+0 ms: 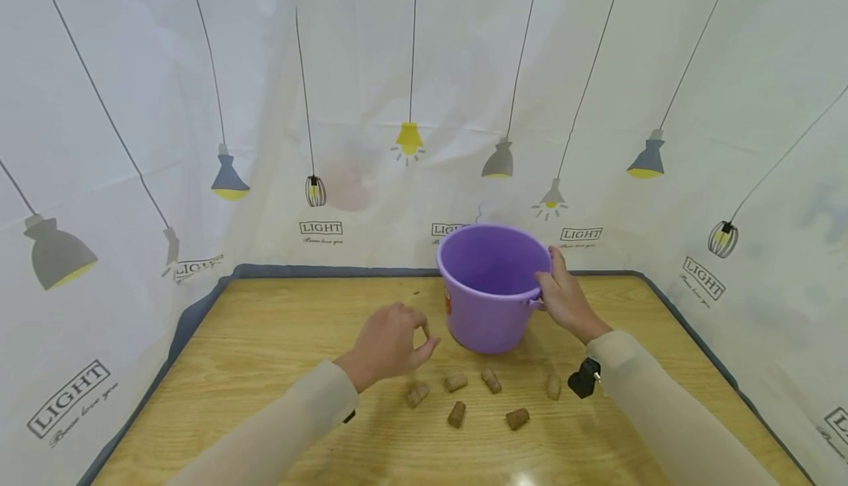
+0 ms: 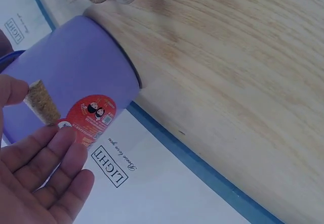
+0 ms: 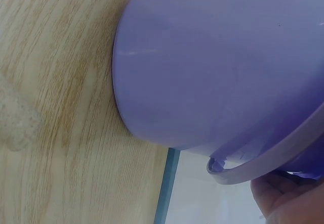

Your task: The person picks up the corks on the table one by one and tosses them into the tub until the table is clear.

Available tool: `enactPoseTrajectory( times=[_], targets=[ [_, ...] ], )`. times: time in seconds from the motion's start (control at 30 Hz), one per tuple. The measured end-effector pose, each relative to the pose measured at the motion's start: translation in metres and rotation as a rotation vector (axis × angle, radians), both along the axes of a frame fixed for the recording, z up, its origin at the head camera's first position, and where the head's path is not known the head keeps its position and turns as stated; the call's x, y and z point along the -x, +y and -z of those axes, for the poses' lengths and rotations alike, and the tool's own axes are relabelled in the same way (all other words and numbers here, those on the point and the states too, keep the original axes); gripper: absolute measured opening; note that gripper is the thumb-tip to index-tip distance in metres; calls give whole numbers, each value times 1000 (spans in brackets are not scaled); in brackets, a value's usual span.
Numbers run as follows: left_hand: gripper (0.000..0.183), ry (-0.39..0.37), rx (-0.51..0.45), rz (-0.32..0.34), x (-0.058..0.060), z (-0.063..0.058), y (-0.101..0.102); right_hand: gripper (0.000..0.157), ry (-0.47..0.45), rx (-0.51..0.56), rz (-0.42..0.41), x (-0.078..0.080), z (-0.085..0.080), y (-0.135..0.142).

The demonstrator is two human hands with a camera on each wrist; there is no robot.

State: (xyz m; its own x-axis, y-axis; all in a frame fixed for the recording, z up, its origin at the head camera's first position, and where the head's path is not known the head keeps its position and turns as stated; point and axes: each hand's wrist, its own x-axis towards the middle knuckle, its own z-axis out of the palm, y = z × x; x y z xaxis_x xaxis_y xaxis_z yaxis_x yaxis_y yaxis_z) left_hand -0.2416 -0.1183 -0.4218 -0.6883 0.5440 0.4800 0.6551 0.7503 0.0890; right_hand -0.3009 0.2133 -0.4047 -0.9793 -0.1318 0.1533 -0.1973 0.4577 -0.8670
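Observation:
Thumb and fingertips of my left hand (image 1: 391, 344) pinch a cork (image 2: 42, 102), which shows end to end in the left wrist view. That hand is just left of a purple bucket (image 1: 486, 324) standing on the table. A round red sticker (image 2: 92, 117) marks the bucket's side. My right hand (image 1: 567, 299) grips the bucket's rim on its right side, fingers partly hidden. Below it, the bucket's purple handle (image 3: 276, 164) hangs along the wall. Several more corks lie in front of the bucket, among them a pale one (image 1: 456, 382) and a darker one (image 1: 456, 414).
The wooden table (image 1: 265, 368) ends at a blue-edged white cloth backdrop (image 1: 371, 74) printed with hanging lamps, on the back and both sides. One cork (image 1: 553, 386) lies apart at the right, near the dark device (image 1: 584, 378) on my right wrist.

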Motion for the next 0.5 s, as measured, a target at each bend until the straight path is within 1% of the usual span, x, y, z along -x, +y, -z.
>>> enactPoseTrajectory(
  times=[0.2, 0.33, 0.5],
  targets=[
    [16, 115, -92, 48, 2, -5, 3, 69, 14, -3, 6, 0, 0, 0],
    [16, 151, -125, 68, 3, -9, 4, 68, 23, 12, -3, -1, 0, 0],
    [15, 178, -150, 90, 4, -15, 6, 68, 17, 19, -11, -1, -1, -1]
  ],
)
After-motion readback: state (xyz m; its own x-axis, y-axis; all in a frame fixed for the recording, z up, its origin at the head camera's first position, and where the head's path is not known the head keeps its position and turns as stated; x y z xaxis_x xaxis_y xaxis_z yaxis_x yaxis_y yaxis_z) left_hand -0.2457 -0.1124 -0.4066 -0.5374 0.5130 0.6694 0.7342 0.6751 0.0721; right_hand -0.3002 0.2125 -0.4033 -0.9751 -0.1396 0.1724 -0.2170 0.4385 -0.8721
